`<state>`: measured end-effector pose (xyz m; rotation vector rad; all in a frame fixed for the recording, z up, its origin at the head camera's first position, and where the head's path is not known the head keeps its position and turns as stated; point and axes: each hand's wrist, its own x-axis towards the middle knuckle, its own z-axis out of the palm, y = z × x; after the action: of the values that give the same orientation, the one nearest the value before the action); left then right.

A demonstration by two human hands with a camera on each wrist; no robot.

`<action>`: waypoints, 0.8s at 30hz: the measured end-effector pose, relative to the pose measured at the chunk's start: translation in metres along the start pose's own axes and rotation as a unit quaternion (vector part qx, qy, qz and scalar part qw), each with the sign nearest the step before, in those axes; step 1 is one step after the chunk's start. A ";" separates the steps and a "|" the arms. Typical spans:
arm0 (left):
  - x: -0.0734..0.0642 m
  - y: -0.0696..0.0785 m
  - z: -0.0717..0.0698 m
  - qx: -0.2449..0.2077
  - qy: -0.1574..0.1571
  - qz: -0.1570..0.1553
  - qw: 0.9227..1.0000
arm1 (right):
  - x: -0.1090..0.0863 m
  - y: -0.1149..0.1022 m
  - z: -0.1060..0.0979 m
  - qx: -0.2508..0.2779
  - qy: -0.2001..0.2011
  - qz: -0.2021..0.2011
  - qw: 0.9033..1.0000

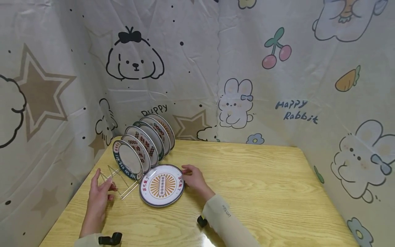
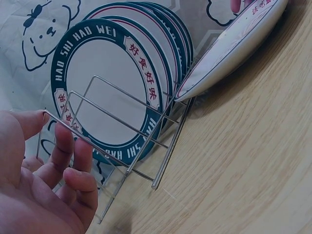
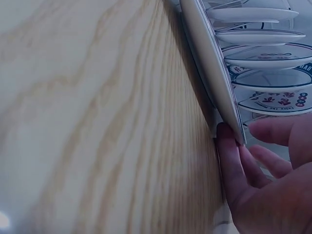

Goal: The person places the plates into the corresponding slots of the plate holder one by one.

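A wire plate rack (image 2: 155,185) stands at the left of the table, with several plates upright in it. The front one is a white plate with a dark green lettered rim (image 1: 129,159). My left hand (image 1: 99,197) holds the rack's near end, its thumb and fingers around the top wire. To the right of the rack, a white plate with an orange sunburst (image 1: 162,185) lies low over the table, face up. My right hand (image 1: 195,178) grips that plate's right rim, with fingers (image 3: 226,141) under the edge and the thumb over its face.
The wooden table (image 1: 259,192) extends to the right of the plates. A printed cloth (image 1: 191,68) hangs behind and along both sides. Behind the front plate, more patterned plates (image 1: 168,132) lean in a row toward the back cloth.
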<state>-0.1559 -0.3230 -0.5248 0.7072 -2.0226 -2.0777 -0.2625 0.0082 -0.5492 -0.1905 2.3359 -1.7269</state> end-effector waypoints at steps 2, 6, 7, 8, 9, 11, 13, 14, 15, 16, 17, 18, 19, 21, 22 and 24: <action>0.000 0.000 0.000 0.000 0.000 0.001 1.000 | 0.000 0.001 -0.001 -0.005 -0.008 -0.011 1.000; 0.001 0.000 0.000 0.001 -0.002 0.002 1.000 | 0.001 0.002 -0.004 -0.017 -0.015 -0.020 1.000; 0.001 0.000 0.000 0.001 -0.003 0.002 1.000 | 0.001 0.003 -0.004 -0.017 -0.015 -0.018 1.000; 0.001 0.000 0.000 0.001 -0.003 0.002 1.000 | 0.001 0.002 -0.005 -0.015 -0.015 -0.014 1.000; 0.001 0.000 0.000 0.001 -0.004 0.002 1.000 | 0.001 0.002 -0.005 -0.012 -0.016 -0.008 1.000; 0.000 0.000 0.000 0.005 -0.003 0.002 1.000 | 0.000 0.001 -0.007 -0.006 -0.017 0.001 1.000; 0.000 -0.001 0.001 0.005 -0.003 0.002 1.000 | -0.001 0.000 -0.008 0.004 -0.019 0.010 1.000; 0.000 -0.001 0.001 0.005 -0.003 0.002 1.000 | -0.001 -0.001 -0.009 0.008 -0.023 0.016 1.000; 0.000 -0.001 0.001 0.005 -0.004 0.003 1.000 | -0.002 -0.002 -0.011 0.012 -0.026 0.021 0.999; 0.000 -0.001 0.000 0.004 -0.006 0.004 1.000 | -0.002 -0.002 -0.012 0.016 -0.029 0.028 0.999; 0.000 -0.001 0.000 0.002 -0.006 0.005 1.000 | -0.001 -0.002 -0.013 0.019 -0.034 0.035 0.999; 0.000 -0.002 0.000 0.000 -0.009 0.006 1.000 | -0.001 -0.002 -0.014 0.024 -0.041 0.044 0.998; 0.001 -0.002 -0.001 -0.001 -0.011 0.007 1.000 | -0.002 -0.003 -0.016 0.027 -0.047 0.053 0.997; 0.001 -0.002 -0.001 -0.007 -0.014 0.010 1.000 | -0.002 -0.004 -0.018 0.039 -0.060 0.063 0.995; 0.001 -0.002 -0.001 -0.007 -0.013 0.011 1.000 | -0.003 -0.004 -0.020 0.044 -0.066 0.066 0.995; 0.001 -0.001 -0.001 -0.010 -0.012 0.013 1.000 | -0.005 -0.005 -0.022 0.052 -0.080 0.065 0.993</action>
<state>-0.1561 -0.3242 -0.5264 0.6509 -2.0107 -2.0985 -0.2636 0.0283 -0.5378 -0.1503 2.0922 -1.6985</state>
